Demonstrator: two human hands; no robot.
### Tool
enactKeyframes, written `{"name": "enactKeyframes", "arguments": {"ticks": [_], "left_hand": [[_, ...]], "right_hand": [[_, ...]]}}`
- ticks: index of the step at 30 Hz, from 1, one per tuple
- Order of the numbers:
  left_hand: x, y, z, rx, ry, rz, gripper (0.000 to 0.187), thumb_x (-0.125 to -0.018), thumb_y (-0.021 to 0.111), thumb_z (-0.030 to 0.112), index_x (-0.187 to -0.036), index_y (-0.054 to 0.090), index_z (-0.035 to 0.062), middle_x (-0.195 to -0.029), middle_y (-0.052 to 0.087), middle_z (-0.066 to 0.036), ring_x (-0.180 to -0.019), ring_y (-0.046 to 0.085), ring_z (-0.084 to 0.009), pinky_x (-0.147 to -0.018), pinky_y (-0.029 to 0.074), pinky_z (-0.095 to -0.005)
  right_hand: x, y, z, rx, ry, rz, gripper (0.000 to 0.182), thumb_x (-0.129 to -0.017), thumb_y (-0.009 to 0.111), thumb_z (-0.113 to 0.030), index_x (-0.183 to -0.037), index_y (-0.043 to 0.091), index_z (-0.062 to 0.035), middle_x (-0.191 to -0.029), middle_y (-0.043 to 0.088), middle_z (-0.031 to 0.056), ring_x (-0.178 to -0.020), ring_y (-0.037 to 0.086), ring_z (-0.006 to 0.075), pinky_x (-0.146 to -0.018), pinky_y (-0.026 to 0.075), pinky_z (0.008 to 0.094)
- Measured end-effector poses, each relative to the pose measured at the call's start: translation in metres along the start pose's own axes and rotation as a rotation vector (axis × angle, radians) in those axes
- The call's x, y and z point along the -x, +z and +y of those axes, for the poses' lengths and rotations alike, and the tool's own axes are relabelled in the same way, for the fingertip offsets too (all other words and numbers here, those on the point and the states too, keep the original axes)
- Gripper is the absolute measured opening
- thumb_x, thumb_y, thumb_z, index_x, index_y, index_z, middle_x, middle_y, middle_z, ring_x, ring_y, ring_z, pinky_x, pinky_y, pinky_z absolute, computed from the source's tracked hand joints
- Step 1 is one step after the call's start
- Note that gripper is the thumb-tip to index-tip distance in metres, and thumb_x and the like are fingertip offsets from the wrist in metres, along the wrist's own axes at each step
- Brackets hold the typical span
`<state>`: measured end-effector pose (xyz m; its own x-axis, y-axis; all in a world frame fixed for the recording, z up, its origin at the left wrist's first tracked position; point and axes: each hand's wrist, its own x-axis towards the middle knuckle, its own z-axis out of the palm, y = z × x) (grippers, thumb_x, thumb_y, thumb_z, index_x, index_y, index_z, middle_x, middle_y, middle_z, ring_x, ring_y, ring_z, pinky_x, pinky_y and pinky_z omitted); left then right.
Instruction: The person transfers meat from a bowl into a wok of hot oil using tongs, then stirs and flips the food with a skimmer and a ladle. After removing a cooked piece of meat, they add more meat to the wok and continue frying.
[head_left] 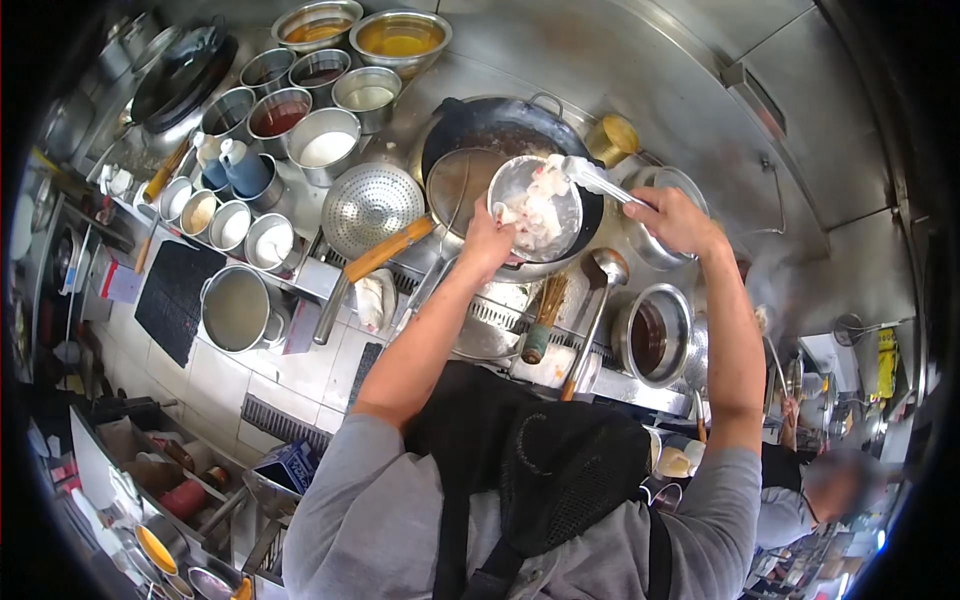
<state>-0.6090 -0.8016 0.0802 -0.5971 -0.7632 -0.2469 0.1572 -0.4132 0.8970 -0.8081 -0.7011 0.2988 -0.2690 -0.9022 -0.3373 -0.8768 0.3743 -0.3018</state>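
Observation:
My left hand [487,240] grips a small steel bowl [570,200] of pale food pieces, tilted over a big black wok [500,125]. My right hand [675,218] holds a white utensil [592,178] whose tip rests among the pieces at the bowl's upper rim. A round steel strainer [458,175] lies in the wok just left of the bowl. Both forearms reach out from grey sleeves over a black apron.
A perforated skimmer with a wooden handle [368,208] lies left of the wok. Several steel pots of sauces and seasonings [325,140] crowd the left counter. A ladle [606,268], a bamboo brush [545,315] and a pot of dark liquid [652,335] sit near the stove's front. Another person [810,500] stands at right.

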Motion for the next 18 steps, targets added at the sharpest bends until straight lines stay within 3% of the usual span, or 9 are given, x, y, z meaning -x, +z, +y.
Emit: {"name": "enactKeyframes", "arguments": {"ticks": [5, 7, 8, 10, 13, 17, 18], "left_hand": [[-0.003, -0.004, 0.005, 0.018, -0.019, 0.009, 0.06, -0.092, 0.047, -0.002, -0.144, 0.02, 0.0072, -0.135, 0.046, -0.021, -0.11, 0.062, -0.034, -0.067, 0.065, -0.0408], [-0.003, -0.005, 0.004, -0.007, -0.013, -0.012, 0.061, -0.092, 0.048, -0.002, -0.145, 0.02, 0.0076, -0.135, 0.045, -0.021, -0.112, 0.062, -0.0336, -0.067, 0.065, -0.0412], [-0.004, -0.006, 0.005, -0.007, -0.01, -0.012, 0.061, -0.092, 0.048, -0.002, -0.145, 0.02, 0.0076, -0.135, 0.045, -0.021, -0.112, 0.062, -0.0336, -0.067, 0.065, -0.0412], [-0.004, -0.005, 0.004, -0.02, -0.022, -0.01, 0.062, -0.092, 0.05, -0.001, -0.145, 0.02, 0.0083, -0.136, 0.045, -0.021, -0.112, 0.062, -0.0336, -0.066, 0.065, -0.0418], [-0.008, -0.005, 0.004, -0.018, -0.049, -0.008, 0.063, -0.092, 0.051, 0.0, -0.145, 0.019, 0.0092, -0.137, 0.045, -0.021, -0.112, 0.062, -0.0338, -0.066, 0.064, -0.0428], [-0.01, -0.001, 0.004, 0.004, -0.071, -0.011, 0.064, -0.092, 0.052, 0.0, -0.146, 0.019, 0.0097, -0.137, 0.045, -0.02, -0.112, 0.061, -0.0342, -0.066, 0.064, -0.0438], [-0.012, -0.001, -0.001, -0.003, -0.074, -0.009, 0.064, -0.092, 0.052, 0.0, -0.146, 0.019, 0.0098, -0.137, 0.045, -0.02, -0.112, 0.061, -0.0345, -0.066, 0.064, -0.0441]], "right_hand": [[0.001, 0.003, 0.004, -0.025, -0.121, 0.114, 0.035, -0.096, 0.061, -0.032, -0.111, 0.067, -0.001, -0.08, 0.066, 0.0162, -0.07, 0.063, 0.0228, -0.072, 0.048, 0.0374], [0.0, -0.001, 0.007, 0.026, -0.155, 0.129, 0.033, -0.097, 0.063, -0.03, -0.114, 0.067, -0.0021, -0.063, 0.049, 0.0015, -0.059, 0.046, 0.0109, -0.057, 0.04, 0.0325], [0.0, -0.004, 0.005, 0.026, -0.157, 0.131, 0.033, -0.097, 0.063, -0.03, -0.114, 0.067, -0.0021, -0.063, 0.049, 0.0015, -0.059, 0.046, 0.0109, -0.057, 0.04, 0.0325], [0.008, -0.013, -0.01, 0.038, -0.066, 0.192, 0.033, -0.095, 0.063, -0.028, -0.115, 0.068, -0.0025, -0.078, 0.066, 0.0134, -0.069, 0.061, 0.0207, -0.07, 0.048, 0.0374], [0.013, -0.024, -0.026, -0.033, 0.055, 0.206, 0.033, -0.095, 0.063, -0.028, -0.115, 0.068, -0.0027, -0.075, 0.064, 0.011, -0.067, 0.056, 0.019, -0.069, 0.047, 0.0368], [0.005, -0.033, -0.019, 0.018, 0.017, 0.223, 0.033, -0.095, 0.063, -0.029, -0.115, 0.068, -0.0027, -0.074, 0.061, 0.0096, -0.065, 0.052, 0.0178, -0.068, 0.046, 0.036], [0.002, -0.033, -0.014, 0.024, -0.033, 0.212, 0.034, -0.096, 0.064, -0.03, -0.114, 0.068, -0.0029, -0.067, 0.053, 0.0047, -0.062, 0.046, 0.013, -0.061, 0.042, 0.0329]]}}
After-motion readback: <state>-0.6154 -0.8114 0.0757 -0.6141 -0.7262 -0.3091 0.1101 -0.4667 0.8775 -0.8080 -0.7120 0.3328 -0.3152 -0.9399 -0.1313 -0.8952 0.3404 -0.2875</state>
